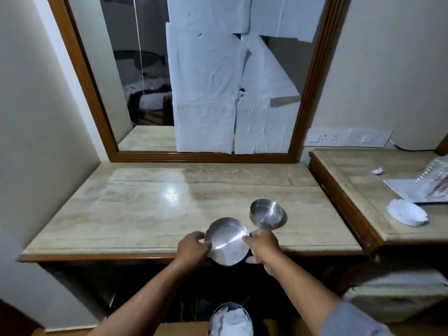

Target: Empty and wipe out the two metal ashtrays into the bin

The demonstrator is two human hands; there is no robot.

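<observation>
Both arms reach forward – the left hand point(192, 246) and right hand point(263, 246) clamp opposite rims of one metal ashtray point(228, 241), tilted with its hollow towards the camera, over the table's point(145, 214) front edge. The second ashtray point(266, 213) sits tilted just behind. Below – a paper-filled bin point(230, 320)

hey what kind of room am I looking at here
Probably a hotel or guest bedroom. A wood-framed mirror stands on a marble-topped dresser and reflects a bed, and two metal ashtrays are out, one held in both hands.
</observation>
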